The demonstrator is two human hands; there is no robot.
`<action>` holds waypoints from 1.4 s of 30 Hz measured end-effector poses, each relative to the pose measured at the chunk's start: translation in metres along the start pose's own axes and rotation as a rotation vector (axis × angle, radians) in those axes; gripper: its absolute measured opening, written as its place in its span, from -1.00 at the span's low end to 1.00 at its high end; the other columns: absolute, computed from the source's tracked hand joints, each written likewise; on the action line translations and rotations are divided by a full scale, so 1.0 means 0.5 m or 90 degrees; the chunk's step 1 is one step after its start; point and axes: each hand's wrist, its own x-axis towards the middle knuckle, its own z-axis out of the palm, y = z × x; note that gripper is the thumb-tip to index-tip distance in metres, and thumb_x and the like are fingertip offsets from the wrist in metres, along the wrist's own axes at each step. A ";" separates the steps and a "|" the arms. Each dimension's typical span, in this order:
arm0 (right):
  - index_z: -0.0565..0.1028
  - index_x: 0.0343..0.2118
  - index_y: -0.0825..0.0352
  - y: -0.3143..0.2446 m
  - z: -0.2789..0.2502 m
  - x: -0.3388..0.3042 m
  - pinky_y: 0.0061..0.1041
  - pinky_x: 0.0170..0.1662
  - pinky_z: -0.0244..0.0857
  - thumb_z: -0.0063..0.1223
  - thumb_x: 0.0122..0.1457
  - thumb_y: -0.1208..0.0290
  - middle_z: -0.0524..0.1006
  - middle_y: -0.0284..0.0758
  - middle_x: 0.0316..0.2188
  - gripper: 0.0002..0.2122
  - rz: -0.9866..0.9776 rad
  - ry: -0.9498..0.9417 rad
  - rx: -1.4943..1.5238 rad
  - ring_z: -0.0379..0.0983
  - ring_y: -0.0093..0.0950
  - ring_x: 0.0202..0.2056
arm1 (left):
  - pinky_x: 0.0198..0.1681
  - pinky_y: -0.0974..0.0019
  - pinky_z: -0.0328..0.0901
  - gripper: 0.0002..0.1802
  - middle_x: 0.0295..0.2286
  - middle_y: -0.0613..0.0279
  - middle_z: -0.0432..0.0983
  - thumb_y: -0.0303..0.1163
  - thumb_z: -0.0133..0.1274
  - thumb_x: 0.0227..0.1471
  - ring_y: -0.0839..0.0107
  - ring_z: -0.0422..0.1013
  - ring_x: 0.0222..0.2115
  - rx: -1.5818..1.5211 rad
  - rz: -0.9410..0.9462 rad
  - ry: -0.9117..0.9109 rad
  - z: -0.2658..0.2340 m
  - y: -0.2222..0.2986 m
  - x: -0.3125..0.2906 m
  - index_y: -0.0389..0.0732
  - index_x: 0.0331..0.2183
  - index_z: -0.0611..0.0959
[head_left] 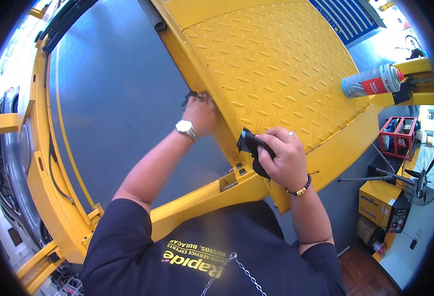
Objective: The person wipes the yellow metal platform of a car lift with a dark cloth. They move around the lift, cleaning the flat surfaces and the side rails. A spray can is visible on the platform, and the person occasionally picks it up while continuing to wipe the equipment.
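Note:
My right hand (285, 157) grips a bunched black rag (257, 157) near the front corner of a yellow diamond-plate ramp (271, 64). Beside the ramp's left edge, my left hand (201, 114) reaches down against the yellow side beam (197, 74). A small dark rag (189, 100) pokes out from its fingers, which are partly hidden. On the ramp's right side, a spray can (370, 81) with a red nozzle and a grey and red label lies tilted in the view. Two bolts (241, 170) sit at the beam's front corner, below my right hand's rag.
A yellow crossbar (197, 200) runs close in front of my body. Another yellow rail (54, 148) stands at left, with a dark car (14, 148) beyond it. At right are a fan (419, 180), a red frame rack (397, 137) and a yellow machine (377, 204). Grey floor (123, 93) lies between the rails.

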 end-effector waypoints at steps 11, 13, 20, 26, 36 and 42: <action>0.66 -0.32 0.32 0.004 0.014 -0.006 -0.29 -0.20 0.38 0.15 0.05 0.43 0.61 -0.26 -0.38 -0.84 -0.029 0.007 0.013 0.54 -0.24 -0.36 | 0.32 0.09 0.13 -0.63 -0.08 0.28 0.58 -0.49 0.05 -0.07 0.26 0.45 0.04 -0.291 0.330 0.060 -0.008 0.155 -0.206 -0.16 -0.13 0.64; 0.66 -0.32 0.32 0.004 0.012 -0.011 -0.28 -0.20 0.39 0.15 0.05 0.43 0.61 -0.26 -0.38 -0.84 -0.029 0.009 0.022 0.54 -0.24 -0.36 | 0.28 0.11 0.17 -0.64 -0.16 0.27 0.62 -0.52 0.05 -0.09 0.25 0.46 0.01 -0.269 0.391 -0.134 -0.068 0.126 -0.175 -0.13 -0.16 0.68; 0.66 -0.35 0.31 0.001 0.008 -0.006 -0.27 -0.21 0.40 0.14 0.06 0.42 0.60 -0.25 -0.40 -0.86 -0.021 0.019 0.016 0.53 -0.21 -0.37 | -0.03 0.13 0.40 -0.67 -0.25 0.12 0.60 -0.55 0.07 -0.09 0.08 0.51 -0.17 -0.518 0.077 0.158 -0.078 0.126 -0.154 -0.17 -0.20 0.66; 0.65 -0.36 0.32 0.005 0.008 -0.005 -0.26 -0.20 0.40 0.13 0.06 0.42 0.59 -0.24 -0.42 -0.86 -0.032 0.006 0.020 0.53 -0.19 -0.37 | 0.36 0.00 0.06 -0.57 -0.09 0.22 0.54 -0.41 0.03 -0.02 0.28 0.40 0.08 -0.269 0.271 0.060 0.041 0.205 -0.211 -0.13 -0.04 0.61; 0.63 -0.30 0.40 0.004 0.001 -0.016 -0.25 -0.18 0.39 0.09 0.10 0.45 0.58 -0.17 -0.35 -0.83 -0.017 -0.030 0.041 0.52 -0.14 -0.29 | -0.10 0.06 0.44 -0.76 -0.28 0.08 0.65 -0.44 0.02 0.01 0.11 0.56 -0.21 -0.284 0.189 -0.234 -0.198 0.146 -0.188 -0.21 -0.27 0.72; 0.61 -0.29 0.46 -0.002 0.003 -0.010 -0.30 -0.21 0.38 0.07 0.13 0.47 0.56 -0.14 -0.36 -0.82 -0.025 -0.054 0.074 0.51 -0.18 -0.32 | -0.09 0.10 0.45 -0.67 -0.21 0.03 0.60 -0.42 0.04 0.11 0.10 0.57 -0.14 -0.241 0.047 -0.125 -0.118 0.136 -0.239 -0.19 -0.05 0.59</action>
